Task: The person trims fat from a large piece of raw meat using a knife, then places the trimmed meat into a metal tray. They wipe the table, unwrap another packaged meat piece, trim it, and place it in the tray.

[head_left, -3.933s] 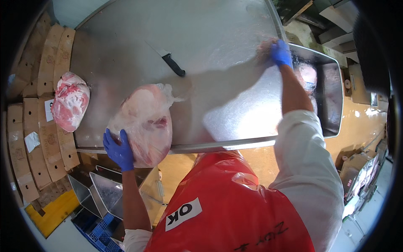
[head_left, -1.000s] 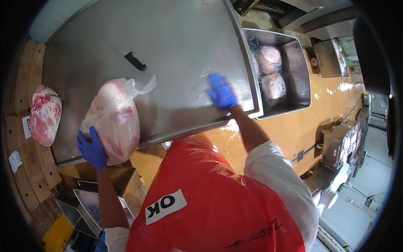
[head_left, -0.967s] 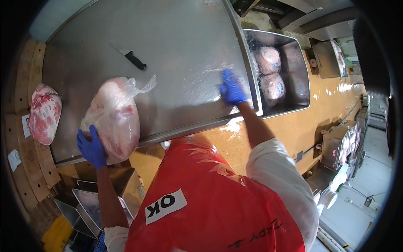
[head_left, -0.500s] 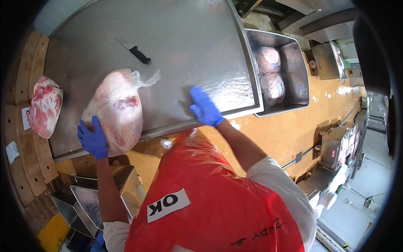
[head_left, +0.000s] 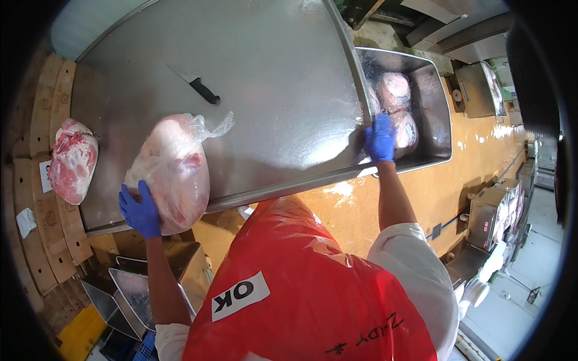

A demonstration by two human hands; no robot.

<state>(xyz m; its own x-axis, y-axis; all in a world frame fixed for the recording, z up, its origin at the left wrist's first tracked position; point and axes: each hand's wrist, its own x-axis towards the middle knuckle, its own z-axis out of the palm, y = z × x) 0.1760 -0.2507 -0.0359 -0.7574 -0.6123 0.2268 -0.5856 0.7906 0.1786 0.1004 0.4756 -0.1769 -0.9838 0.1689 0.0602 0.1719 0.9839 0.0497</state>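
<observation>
Blue-gloved left hand [head_left: 142, 213] splayed against bagged meat [head_left: 174, 171]; right hand [head_left: 380, 141] outstretched, grip unclear.

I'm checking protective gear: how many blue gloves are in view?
2: one on the left hand, against the bagged meat; one on the right hand, at the right edge of the metal table. Others could be hidden.

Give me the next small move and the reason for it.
I'd probably bring the right hand to the bagged meat too: only the left hand touches it, and its near end seems to overhang the edge of the metal table.
</observation>
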